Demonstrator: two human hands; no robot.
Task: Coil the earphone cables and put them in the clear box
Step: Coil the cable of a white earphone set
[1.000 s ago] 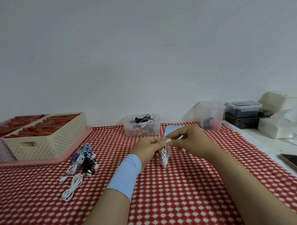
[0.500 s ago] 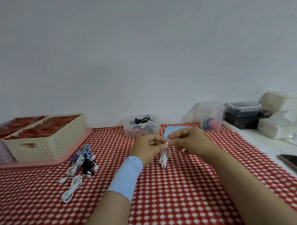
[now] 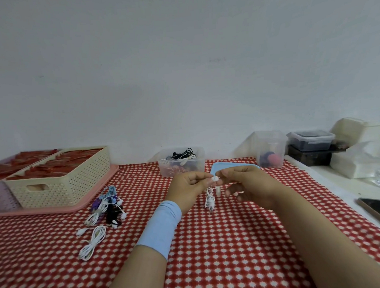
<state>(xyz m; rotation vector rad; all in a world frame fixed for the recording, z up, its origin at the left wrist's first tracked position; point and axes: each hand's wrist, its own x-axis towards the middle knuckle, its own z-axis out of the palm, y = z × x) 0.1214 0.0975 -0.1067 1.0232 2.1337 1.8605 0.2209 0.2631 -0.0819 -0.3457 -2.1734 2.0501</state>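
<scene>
While both hands met above the red checked cloth [image 3: 231,250], I saw the left hand [image 3: 189,187] and the right hand [image 3: 248,185] each pinching the top of the white earphone cable [image 3: 210,200] at its earbud end. Its wound bundle hung straight down between them, long axis upright. I could not tell whether its lower end touched the cloth. The clear box [image 3: 196,168] stood open-topped beyond the hands, slightly leftward, so I judged the left hand nearer for the drop. More cables [image 3: 105,208] lay well to the left.

Light-blue wristband [image 3: 158,228], bare forearms.
</scene>
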